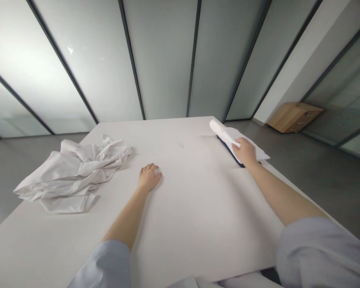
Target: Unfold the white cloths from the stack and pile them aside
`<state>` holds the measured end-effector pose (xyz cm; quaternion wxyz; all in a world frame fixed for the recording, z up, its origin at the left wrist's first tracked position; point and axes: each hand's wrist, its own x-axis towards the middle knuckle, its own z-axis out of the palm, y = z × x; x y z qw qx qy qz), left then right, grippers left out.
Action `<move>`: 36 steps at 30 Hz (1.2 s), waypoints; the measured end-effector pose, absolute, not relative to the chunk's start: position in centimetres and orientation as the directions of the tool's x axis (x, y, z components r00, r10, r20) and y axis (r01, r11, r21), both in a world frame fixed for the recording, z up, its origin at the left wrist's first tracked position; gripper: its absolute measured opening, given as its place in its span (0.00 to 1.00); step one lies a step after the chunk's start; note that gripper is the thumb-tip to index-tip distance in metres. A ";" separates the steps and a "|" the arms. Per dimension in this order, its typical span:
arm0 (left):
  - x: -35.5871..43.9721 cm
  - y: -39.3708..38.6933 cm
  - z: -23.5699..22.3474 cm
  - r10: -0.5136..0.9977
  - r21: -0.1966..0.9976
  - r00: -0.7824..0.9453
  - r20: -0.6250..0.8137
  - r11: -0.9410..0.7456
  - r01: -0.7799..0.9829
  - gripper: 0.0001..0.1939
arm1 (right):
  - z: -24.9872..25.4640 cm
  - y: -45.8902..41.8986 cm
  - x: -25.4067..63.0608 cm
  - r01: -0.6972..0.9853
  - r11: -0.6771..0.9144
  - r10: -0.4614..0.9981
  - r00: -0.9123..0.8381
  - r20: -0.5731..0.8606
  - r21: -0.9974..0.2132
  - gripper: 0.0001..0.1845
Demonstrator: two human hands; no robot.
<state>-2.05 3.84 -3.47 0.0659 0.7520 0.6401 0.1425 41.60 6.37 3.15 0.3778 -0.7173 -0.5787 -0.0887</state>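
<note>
Resting flat and empty on the counter (pixel 180 208), the left hand (pixel 149 177) is noted; right hand (pixel 244 152) grips folded white cloth (pixel 228 138), judged soft, light, best pinched at its fold, beyond which crumpled sheet (pixel 75 174) lies.

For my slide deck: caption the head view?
Right hand grips folded white cloth at white table's edge; left hand rests flat.

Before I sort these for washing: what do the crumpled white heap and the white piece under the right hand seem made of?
The crumpled white heap looks like thin woven fabric, matte, likely cotton: soft folds and creases. The folded white piece held by the right hand looks like similar smooth cloth, though paper cannot be ruled out. It lies on a dark folded item, apparently fabric.
</note>
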 end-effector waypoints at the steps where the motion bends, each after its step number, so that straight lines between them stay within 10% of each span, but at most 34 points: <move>1: -2.0 3.8 -3.5 0.981 0.282 0.144 0.130 -0.176 0.943 0.20 | 2.7 6.2 39.6 0.880 0.014 0.811 0.268 0.520 -0.476 0.05; 9: -1.7 2.9 -2.7 0.937 0.416 0.199 0.286 -0.309 0.855 0.38 | -1.1 2.8 27.0 0.485 0.454 0.871 -0.419 0.257 -0.748 0.18; 16: 0.5 1.0 -1.6 0.764 0.239 0.590 0.263 -0.644 0.727 0.46 | -3.6 4.5 27.3 0.637 0.439 0.821 0.002 0.571 -0.633 0.12; 23: 1.4 1.3 -2.8 0.773 0.344 0.597 0.215 -0.632 0.695 0.21 | -4.0 4.9 30.9 0.456 0.267 0.729 0.480 0.487 -0.849 0.11; 27: 1.3 2.4 -3.7 0.909 0.726 0.346 0.234 -0.400 0.560 0.22 | -4.2 5.3 30.9 0.367 0.227 0.729 0.550 0.407 -0.902 0.10; 30: 0.1 4.2 -4.1 0.989 0.990 -0.139 0.048 -0.029 0.136 0.26 | -4.5 5.4 30.7 0.413 0.184 0.747 0.531 0.400 -0.892 0.11; 33: -1.7 6.1 -4.0 0.857 0.931 -0.455 -0.242 0.073 -0.358 0.19 | -4.6 5.3 30.5 0.538 0.170 0.821 0.386 0.421 -0.825 0.15; 36: -2.9 6.8 -4.1 0.817 0.889 -0.501 -0.285 0.030 -0.457 0.17 | -4.7 5.0 29.5 0.696 0.281 0.907 0.031 0.420 -0.660 0.17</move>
